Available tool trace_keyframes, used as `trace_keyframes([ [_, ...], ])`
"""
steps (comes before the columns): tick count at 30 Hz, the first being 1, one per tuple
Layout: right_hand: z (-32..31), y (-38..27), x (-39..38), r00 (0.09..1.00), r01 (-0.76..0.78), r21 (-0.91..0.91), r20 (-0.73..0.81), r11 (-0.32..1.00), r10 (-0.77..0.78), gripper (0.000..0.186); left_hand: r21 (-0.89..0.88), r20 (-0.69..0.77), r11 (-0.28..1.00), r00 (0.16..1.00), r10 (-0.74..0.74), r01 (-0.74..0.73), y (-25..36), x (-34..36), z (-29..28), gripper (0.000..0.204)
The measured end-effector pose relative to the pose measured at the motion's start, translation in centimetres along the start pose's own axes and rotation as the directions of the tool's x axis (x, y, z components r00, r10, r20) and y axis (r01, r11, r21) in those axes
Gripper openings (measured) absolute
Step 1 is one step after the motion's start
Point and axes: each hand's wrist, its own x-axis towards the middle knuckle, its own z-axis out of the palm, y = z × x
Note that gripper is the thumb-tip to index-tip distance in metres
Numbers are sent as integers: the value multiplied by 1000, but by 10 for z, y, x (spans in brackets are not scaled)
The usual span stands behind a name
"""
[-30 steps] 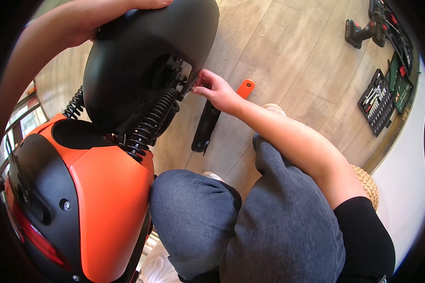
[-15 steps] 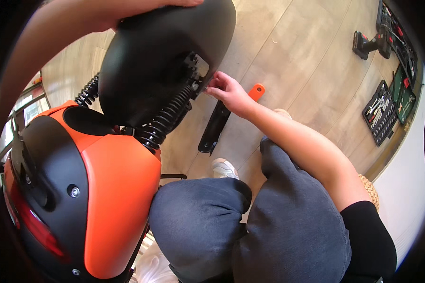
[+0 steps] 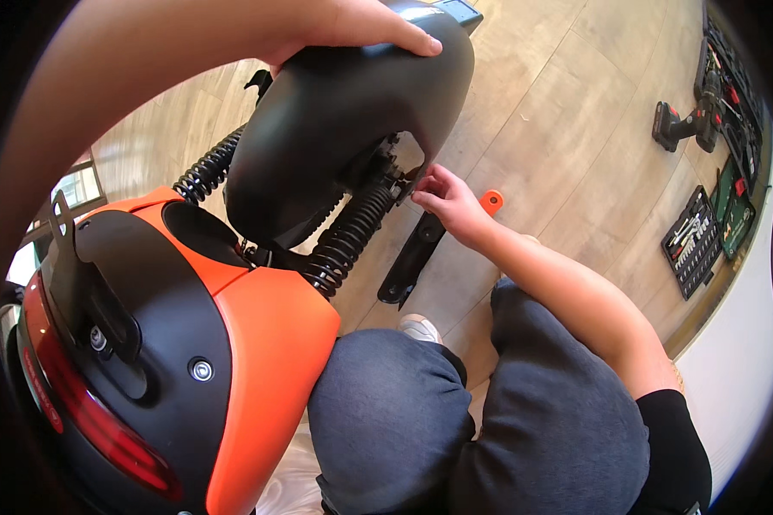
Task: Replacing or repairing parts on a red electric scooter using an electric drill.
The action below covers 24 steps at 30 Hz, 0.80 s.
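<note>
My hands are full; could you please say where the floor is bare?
Bare floor stretches between the fender and the drill. Crowded: the right edge, with socket set and green case, and around the right hand, near coil spring and black bar.

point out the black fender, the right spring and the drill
black fender (image 3: 339, 120): head view, on its smooth curved surface
right spring (image 3: 350, 230): head view, on its middle coils
drill (image 3: 686, 129): head view, on its handle

On the wood-plank floor (image 3: 567, 112), a black cordless drill (image 3: 689, 124) is seen beside a dark tool case (image 3: 750, 120); lower in view, an open socket set (image 3: 694, 247) is laid beside a green panel (image 3: 733, 206).
</note>
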Motion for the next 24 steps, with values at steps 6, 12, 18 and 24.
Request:
trace_keyframes([
  [6,1,0,2,999,43,-13,12,999,-43,23,-61,5,998,1000,-28,28,-9,12,-1,101],
  [12,2,-9,-1,998,57,-251,11,966,-56,32,-17,75,993,991,-111,113,8,2,-8,107],
  [18,11,-14,-10,990,121,-437,-14,892,-141,35,187,161,952,949,-272,241,16,-4,-21,111],
  [24,10,-13,-3,971,199,-519,-12,831,-240,35,344,176,901,924,-339,265,25,-9,-30,114],
])
